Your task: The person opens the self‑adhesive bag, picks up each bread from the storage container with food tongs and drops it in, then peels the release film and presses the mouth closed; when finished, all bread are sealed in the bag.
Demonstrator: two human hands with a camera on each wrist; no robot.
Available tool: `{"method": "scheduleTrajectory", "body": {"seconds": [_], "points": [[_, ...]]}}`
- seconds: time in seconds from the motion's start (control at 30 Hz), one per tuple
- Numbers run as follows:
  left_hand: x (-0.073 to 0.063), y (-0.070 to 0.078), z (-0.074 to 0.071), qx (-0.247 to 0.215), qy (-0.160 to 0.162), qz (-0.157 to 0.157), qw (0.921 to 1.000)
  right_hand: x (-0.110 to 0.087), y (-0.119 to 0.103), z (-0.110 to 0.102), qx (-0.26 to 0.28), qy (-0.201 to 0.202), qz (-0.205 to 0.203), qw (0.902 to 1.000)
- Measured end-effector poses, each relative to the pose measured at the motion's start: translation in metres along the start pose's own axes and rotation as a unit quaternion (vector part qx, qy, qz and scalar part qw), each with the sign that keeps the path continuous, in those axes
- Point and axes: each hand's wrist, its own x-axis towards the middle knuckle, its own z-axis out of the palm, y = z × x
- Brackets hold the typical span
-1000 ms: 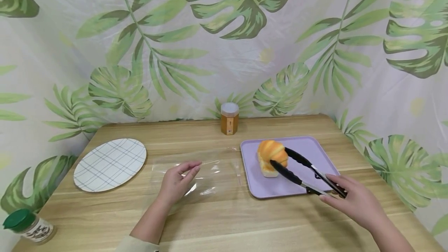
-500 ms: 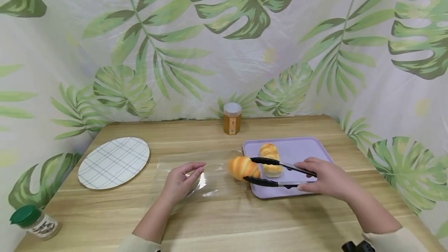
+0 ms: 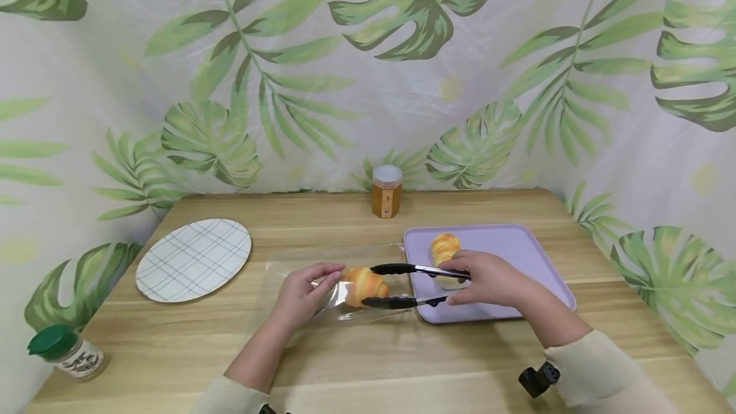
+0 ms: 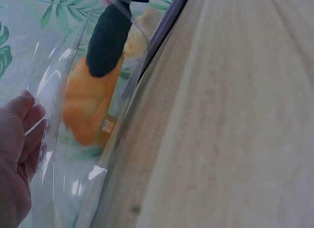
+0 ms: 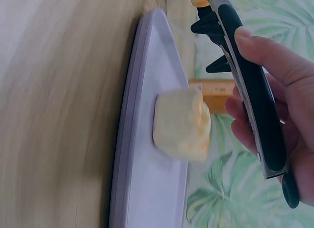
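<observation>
My left hand (image 3: 305,296) pinches the upper layer of a clear plastic bag (image 4: 64,188), holding it lifted off the table. Inside the bag's right-hand opening is an orange-gold croissant (image 3: 361,286). Black-tipped tongs (image 3: 393,303) clasp it from both sides. My right hand (image 3: 489,281) grips the tongs by their handles, above the left part of a purple tray (image 3: 506,251). A pale loaf-shaped bread (image 5: 179,125) with a golden top sits on that tray, partly covered by my right hand in the head view.
A white checked plate (image 3: 195,260) lies at the left. Behind the bag stands an amber jar (image 3: 387,193) with a pale lid. A green-capped shaker (image 3: 69,353) is at the near left corner. Leaf-patterned cloth (image 3: 322,114) hangs behind the table.
My right hand has carried the croissant leftward in the tongs, off the tray and into the bag's opening. The loaf-shaped bread stays on the tray. My left hand keeps its hold on the bag.
</observation>
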Motion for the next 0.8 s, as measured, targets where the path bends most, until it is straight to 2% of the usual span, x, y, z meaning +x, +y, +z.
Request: {"method": "scheduleTrajectory", "body": {"seconds": [0.27, 0.53, 0.8], "points": [[0.000, 0.001, 0.002, -0.003, -0.002, 0.004, 1.0000, 0.025, -0.015, 0.013, 0.019, -0.017, -0.052, 0.9983], [0.000, 0.005, 0.003, -0.017, -0.006, 0.008, 0.9998, 0.038, -0.028, 0.020, 0.029, -0.019, -0.080, 0.9962], [-0.002, 0.007, 0.002, -0.026, -0.012, -0.004, 0.9996, 0.047, -0.041, 0.025, 0.018, -0.024, -0.081, 0.9962]]}}
